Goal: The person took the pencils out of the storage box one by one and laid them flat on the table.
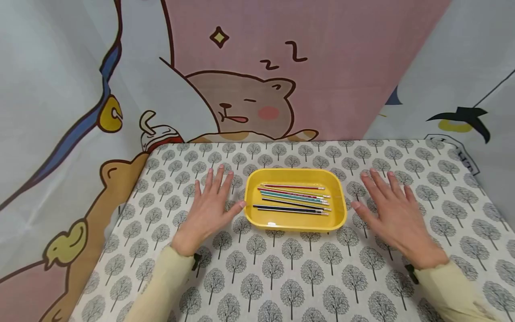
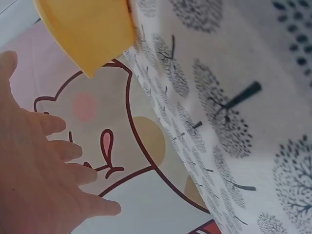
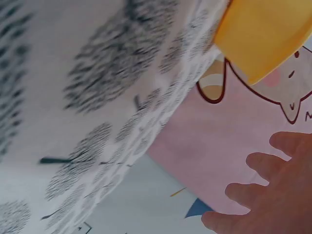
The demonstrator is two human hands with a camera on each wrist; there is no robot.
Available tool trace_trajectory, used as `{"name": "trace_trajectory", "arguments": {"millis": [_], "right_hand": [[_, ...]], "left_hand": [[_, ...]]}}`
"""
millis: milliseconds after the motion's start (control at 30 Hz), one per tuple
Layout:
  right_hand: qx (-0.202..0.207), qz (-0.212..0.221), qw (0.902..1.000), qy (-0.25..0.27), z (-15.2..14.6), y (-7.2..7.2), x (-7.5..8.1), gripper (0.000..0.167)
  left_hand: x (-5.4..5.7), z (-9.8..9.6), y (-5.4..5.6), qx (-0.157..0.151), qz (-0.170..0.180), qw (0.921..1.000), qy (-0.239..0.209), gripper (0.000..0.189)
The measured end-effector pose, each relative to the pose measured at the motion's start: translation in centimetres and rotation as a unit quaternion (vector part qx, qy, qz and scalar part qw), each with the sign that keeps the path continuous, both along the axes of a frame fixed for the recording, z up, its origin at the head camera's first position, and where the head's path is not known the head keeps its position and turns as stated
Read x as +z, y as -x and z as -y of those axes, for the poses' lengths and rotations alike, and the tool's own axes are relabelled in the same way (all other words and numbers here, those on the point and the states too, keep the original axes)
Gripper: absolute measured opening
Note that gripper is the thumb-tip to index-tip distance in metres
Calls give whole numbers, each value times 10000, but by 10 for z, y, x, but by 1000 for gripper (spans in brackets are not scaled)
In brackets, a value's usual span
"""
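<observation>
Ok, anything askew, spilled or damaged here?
Nothing stands out. The tray sits upright on the cloth, and the pencils lie inside, eraser ends all to the right. They're slightly fanned, but none has spilled in view. No visible damage.

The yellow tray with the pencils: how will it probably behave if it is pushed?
The yellow tray will probably slide rather than tip, being broad and shallow. Its smooth, evenly curved walls suggest stiff plastic, so it should keep its shape. The pencils lie loose inside and may shift or roll.
</observation>
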State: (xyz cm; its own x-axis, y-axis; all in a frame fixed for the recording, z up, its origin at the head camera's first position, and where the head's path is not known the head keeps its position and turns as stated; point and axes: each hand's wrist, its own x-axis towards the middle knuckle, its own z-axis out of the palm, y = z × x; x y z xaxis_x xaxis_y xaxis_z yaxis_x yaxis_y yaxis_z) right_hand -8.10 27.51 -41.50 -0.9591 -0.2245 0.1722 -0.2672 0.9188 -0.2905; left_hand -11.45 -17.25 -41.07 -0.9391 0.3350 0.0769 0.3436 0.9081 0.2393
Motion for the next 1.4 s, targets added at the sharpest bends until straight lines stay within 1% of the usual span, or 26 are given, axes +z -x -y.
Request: {"name": "trace_trajectory", "arguments": {"millis": [233,400,533,633,800,967,1100,1233,1400], "right_hand": [[198,-202,9996,76,20,-1,8,79],[373,-299,9987,151,33,-3,12,78],[554,-367,9973,299,44,-2,14,78],[659,-324,9966,373,53,0,15,78],[854,-283,9953,344,72,5,15,76],[1185,-228,9921,342,90,12,12,75],[1433,-117,9890,351,105,14,7,73],[1638,-36,9858,375,117,16,5,71],[1719,142,9839,475,127,21,5,70]], "left_hand": [[2,-6,-4,-179,-44,9998,-36,91],[1,-11,-5,-298,5,9995,-73,91],[0,-16,-6,-369,50,9993,-2,92],[-2,-18,-6,-459,13,9989,28,93],[-6,-23,-8,-581,111,9981,192,94],[-10,-26,-9,-697,219,9967,357,94],[-12,-27,-9,-720,239,9963,411,94],[-11,-29,-9,-757,268,9958,439,95],[-11,-30,-10,-779,370,9948,542,96]]}}
